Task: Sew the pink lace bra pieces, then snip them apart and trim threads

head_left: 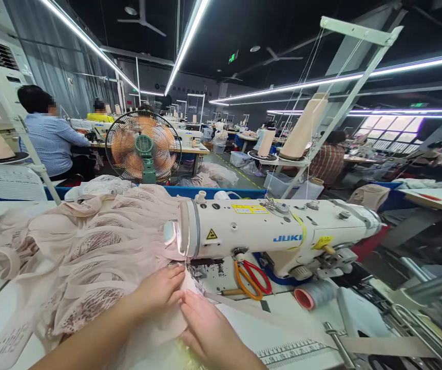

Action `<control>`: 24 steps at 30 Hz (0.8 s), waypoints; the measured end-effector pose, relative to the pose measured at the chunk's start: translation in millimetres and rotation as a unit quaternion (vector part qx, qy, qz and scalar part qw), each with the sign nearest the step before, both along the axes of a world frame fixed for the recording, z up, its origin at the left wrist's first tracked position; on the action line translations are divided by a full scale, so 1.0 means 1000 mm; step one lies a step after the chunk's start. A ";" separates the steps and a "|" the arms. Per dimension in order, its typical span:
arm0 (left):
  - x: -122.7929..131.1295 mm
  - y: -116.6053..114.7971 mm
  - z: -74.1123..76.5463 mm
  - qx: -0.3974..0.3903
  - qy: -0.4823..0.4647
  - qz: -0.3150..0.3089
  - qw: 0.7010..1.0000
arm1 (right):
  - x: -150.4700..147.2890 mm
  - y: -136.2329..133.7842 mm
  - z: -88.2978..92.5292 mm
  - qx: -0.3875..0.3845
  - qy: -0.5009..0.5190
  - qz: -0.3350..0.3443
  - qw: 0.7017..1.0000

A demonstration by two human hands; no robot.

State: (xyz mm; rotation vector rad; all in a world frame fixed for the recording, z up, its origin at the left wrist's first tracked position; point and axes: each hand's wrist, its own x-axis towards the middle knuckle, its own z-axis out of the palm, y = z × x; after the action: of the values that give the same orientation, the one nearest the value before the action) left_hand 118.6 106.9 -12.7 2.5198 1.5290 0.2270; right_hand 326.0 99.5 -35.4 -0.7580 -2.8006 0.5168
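My left hand lies on pale pink lace fabric, its fingers curled down and pressing the cloth just left of the needle of a white JUKI sewing machine. Beside it my right hand rests flat on the same cloth, fingers stretched toward the needle and touching the left hand's fingertips. The fabric is piled in folds over the table's left side. Neither hand grips anything apart from the cloth under it.
Orange-handled scissors and a pink thread spool lie under the machine arm. Thread cones stand on a rack behind. A fan faces me beyond the blue table edge. Other people sew at far tables on both sides.
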 end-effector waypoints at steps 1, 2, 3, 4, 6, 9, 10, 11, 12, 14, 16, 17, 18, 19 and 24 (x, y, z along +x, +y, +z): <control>0.000 0.001 -0.001 0.002 0.003 0.000 1.000 | 0.002 -0.001 0.002 0.003 -0.006 -0.002 1.000; 0.001 0.002 -0.002 0.003 0.005 -0.001 1.000 | 0.003 -0.002 0.003 0.009 -0.008 -0.002 1.000; 0.001 0.002 -0.004 0.005 0.007 -0.001 1.000 | 0.005 -0.002 0.003 0.018 -0.004 -0.003 1.000; 0.001 0.003 -0.006 0.008 0.010 0.001 1.000 | 0.006 -0.003 0.003 0.031 0.004 -0.002 1.000; 0.001 0.004 -0.012 0.018 0.013 0.013 1.000 | 0.009 -0.003 -0.001 0.067 0.027 0.002 0.997; 0.002 0.004 -0.019 0.032 0.012 0.027 0.999 | 0.015 -0.003 -0.009 0.125 0.070 0.014 0.990; 0.002 0.004 -0.020 0.035 0.012 0.028 0.999 | 0.017 -0.004 -0.011 0.139 0.084 0.019 0.987; 0.002 0.004 -0.020 0.036 0.011 0.026 0.999 | 0.018 -0.004 -0.013 0.151 0.096 0.022 0.984; 0.002 0.004 -0.018 0.037 0.011 0.024 0.999 | 0.020 -0.004 -0.013 0.160 0.107 0.023 0.981; 0.002 0.002 -0.014 0.039 0.012 0.020 0.999 | 0.022 -0.005 -0.014 0.175 0.122 0.022 0.977; 0.002 0.001 -0.010 0.040 0.016 0.017 0.999 | 0.023 -0.005 -0.014 0.181 0.129 0.022 0.975; 0.002 0.001 -0.008 0.041 0.019 0.016 0.999 | 0.023 -0.004 -0.014 0.180 0.130 0.020 0.975; 0.002 0.000 -0.007 0.042 0.023 0.016 0.999 | 0.023 -0.004 -0.015 0.178 0.130 0.018 0.975; 0.002 0.001 -0.006 0.042 0.027 0.015 0.999 | 0.023 -0.004 -0.016 0.177 0.130 0.015 0.975; -0.001 0.005 -0.010 0.056 0.050 0.009 0.997 | 0.021 -0.002 -0.024 0.203 0.141 -0.018 0.969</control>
State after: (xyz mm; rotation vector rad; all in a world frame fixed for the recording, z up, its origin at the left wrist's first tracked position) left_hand 117.6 112.0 -23.2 2.6402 1.6205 0.1971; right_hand 347.4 97.4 -59.5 -0.5920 -2.5003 0.0310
